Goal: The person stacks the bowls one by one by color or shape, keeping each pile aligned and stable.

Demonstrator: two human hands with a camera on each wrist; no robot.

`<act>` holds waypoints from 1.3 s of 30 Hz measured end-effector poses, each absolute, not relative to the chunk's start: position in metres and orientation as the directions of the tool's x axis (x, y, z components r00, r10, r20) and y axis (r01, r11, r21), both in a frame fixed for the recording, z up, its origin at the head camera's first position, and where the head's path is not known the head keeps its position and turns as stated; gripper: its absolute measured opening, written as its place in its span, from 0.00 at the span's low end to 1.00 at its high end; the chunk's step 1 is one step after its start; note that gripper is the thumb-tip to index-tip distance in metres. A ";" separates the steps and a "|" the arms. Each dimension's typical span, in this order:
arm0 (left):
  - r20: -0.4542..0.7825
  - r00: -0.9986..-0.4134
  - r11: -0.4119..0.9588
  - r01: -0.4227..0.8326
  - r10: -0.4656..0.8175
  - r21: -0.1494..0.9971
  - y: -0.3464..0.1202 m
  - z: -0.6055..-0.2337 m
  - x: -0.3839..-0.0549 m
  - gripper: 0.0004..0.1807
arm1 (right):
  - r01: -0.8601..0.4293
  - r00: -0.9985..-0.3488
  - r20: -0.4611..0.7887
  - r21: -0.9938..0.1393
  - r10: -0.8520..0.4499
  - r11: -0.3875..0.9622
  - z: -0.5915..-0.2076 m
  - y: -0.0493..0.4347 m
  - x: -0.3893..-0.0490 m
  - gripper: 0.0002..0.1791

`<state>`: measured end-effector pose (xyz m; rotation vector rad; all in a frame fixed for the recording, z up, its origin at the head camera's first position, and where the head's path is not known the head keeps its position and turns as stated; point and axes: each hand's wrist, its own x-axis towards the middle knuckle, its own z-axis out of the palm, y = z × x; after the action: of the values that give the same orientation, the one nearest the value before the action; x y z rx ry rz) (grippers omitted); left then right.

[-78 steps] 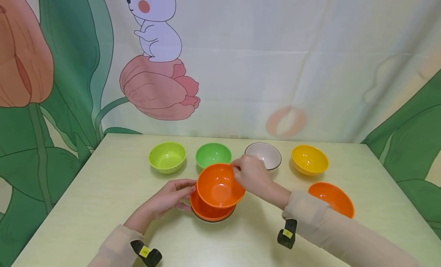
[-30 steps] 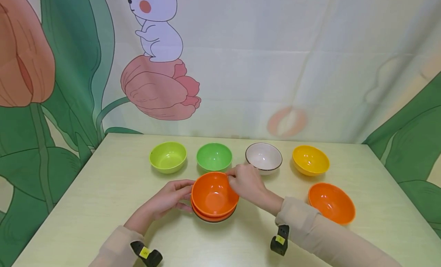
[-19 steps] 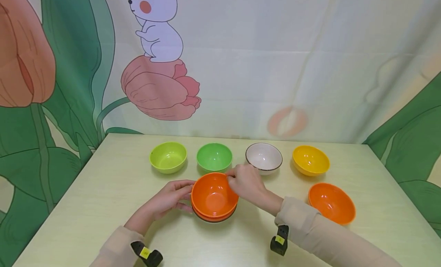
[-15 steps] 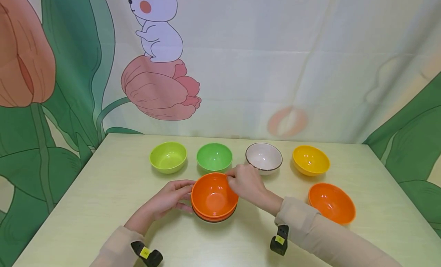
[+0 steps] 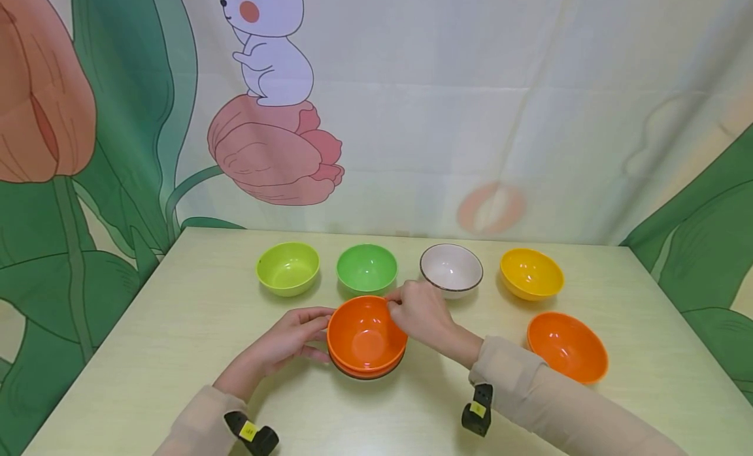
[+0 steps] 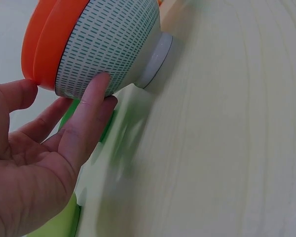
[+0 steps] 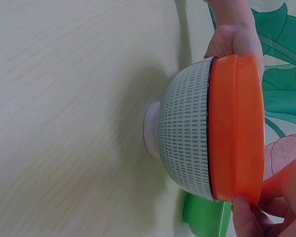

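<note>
A stack of bowls stands at the middle of the table. At its bottom is a white bowl with small teal dashes and a dark rim (image 7: 185, 128). A lower orange bowl (image 7: 223, 128) is nested inside it, and an upper orange bowl (image 5: 366, 338) sits in that one. My right hand (image 5: 425, 315) pinches the rim of the upper orange bowl at its far right side. On the left, my left hand (image 5: 289, 342) touches the stack from outside, with its thumb at the orange rim and extended fingers (image 6: 86, 111) along the dashed bowl's wall.
Along the back of the table (image 5: 147, 351) stand a lime bowl (image 5: 287, 270), a green bowl (image 5: 367, 270), a white dark-rimmed bowl (image 5: 451, 266) and a yellow bowl (image 5: 531, 274). Another orange bowl (image 5: 567, 346) sits at right, beyond my right sleeve (image 5: 547, 387). A printed curtain (image 5: 412, 116) hangs behind.
My right hand has lowered the upper orange bowl, moving down and slightly left, into the lower orange bowl. My left hand has stayed beside the stack. Little differs over the last second.
</note>
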<state>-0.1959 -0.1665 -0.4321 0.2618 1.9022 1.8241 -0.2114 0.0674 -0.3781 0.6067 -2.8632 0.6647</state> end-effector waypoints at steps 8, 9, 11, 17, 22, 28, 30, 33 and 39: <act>-0.211 -0.860 0.092 -0.190 0.465 0.978 -0.166 -0.432 -0.196 0.28 | -0.419 -0.907 0.226 -0.402 -0.355 0.814 -0.380 0.069 -0.212 0.09; -0.210 -0.860 0.090 -0.190 0.465 0.978 -0.166 -0.432 -0.196 0.27 | -0.421 -0.906 0.226 -0.403 -0.357 0.813 -0.380 0.069 -0.211 0.09; -0.209 -0.860 0.090 -0.189 0.466 0.978 -0.166 -0.433 -0.196 0.27 | -0.421 -0.907 0.220 -0.402 -0.360 0.813 -0.380 0.069 -0.211 0.09; -0.208 -0.862 0.098 -0.184 0.462 0.978 -0.166 -0.434 -0.196 0.27 | -0.428 -0.903 0.233 -0.422 -0.361 0.799 -0.382 0.072 -0.211 0.10; -0.202 -0.864 0.099 -0.176 0.461 0.979 -0.167 -0.434 -0.196 0.27 | -0.437 -0.899 0.261 -0.470 -0.352 0.767 -0.386 0.076 -0.211 0.11; -0.203 -0.866 0.101 -0.177 0.456 0.979 -0.167 -0.434 -0.196 0.27 | -0.416 -0.909 0.250 -0.557 -0.333 0.719 -0.393 0.081 -0.214 0.12; -0.203 -0.867 0.103 -0.176 0.454 0.979 -0.167 -0.433 -0.195 0.27 | -0.413 -0.910 0.248 -0.582 -0.331 0.701 -0.395 0.083 -0.215 0.12; -0.203 -0.868 0.106 -0.174 0.453 0.979 -0.167 -0.433 -0.195 0.27 | -0.419 -0.907 0.253 -0.603 -0.336 0.679 -0.397 0.085 -0.215 0.12; -0.205 -0.870 0.102 -0.178 0.448 0.979 -0.166 -0.433 -0.195 0.27 | -0.450 -0.892 0.270 -0.595 -0.362 0.666 -0.400 0.092 -0.214 0.12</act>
<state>-0.1949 -0.1659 -0.4329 0.2630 1.9296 1.8183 -0.2139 0.0919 -0.3996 0.6731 -2.7482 1.0344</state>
